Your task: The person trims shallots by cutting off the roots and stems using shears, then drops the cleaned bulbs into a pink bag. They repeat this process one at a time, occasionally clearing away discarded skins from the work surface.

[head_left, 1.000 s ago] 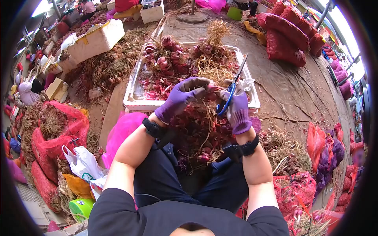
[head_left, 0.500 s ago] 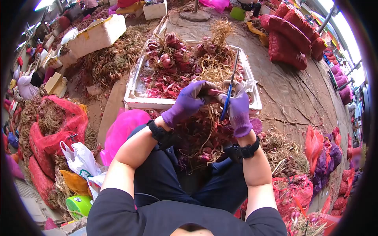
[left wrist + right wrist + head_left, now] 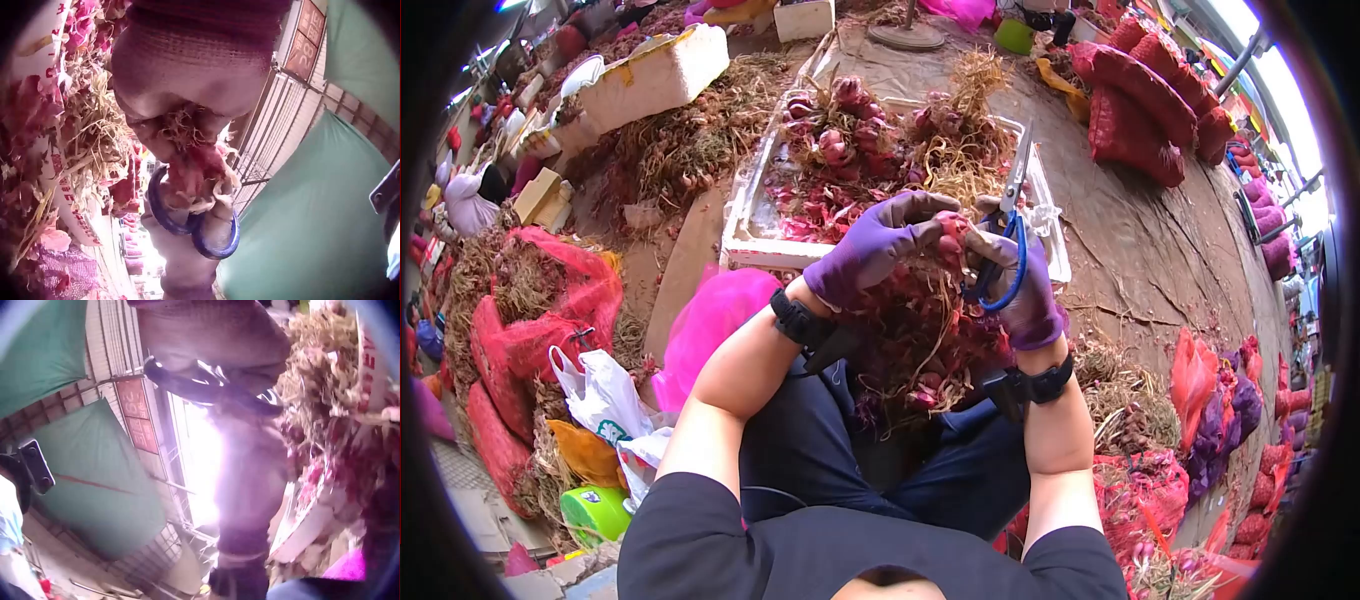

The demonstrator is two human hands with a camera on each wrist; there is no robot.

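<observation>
In the head view the gloved left hand (image 3: 874, 247) pinches a small red shallot bulb (image 3: 951, 240) between thumb and fingers. The gloved right hand (image 3: 1022, 285) holds blue-handled scissors (image 3: 1013, 225), blades pointing up and away, with its thumb and fingertips at the bulb's right side. The left wrist view shows dry roots and peeling skin on the bulb (image 3: 194, 175), the blue handle loops just beneath. Below the hands, loose shallots and skins (image 3: 920, 350) lie over the lap. Beyond them stands a white foam tray (image 3: 775, 252) with shallot bunches (image 3: 840, 135).
A pink mesh bag (image 3: 725, 320) lies left of the knees, near white plastic bags (image 3: 605, 400) and a green container (image 3: 595, 513). Dried stalks (image 3: 1125, 390) and red mesh sacks (image 3: 1145, 495) sit at the right. Full red sacks (image 3: 1135, 130) stand farther back.
The scissors have turned in the right hand, their loops now swung out toward the lap. The left hand has tilted the bulb into clearer view, and both hands stay close together.
</observation>
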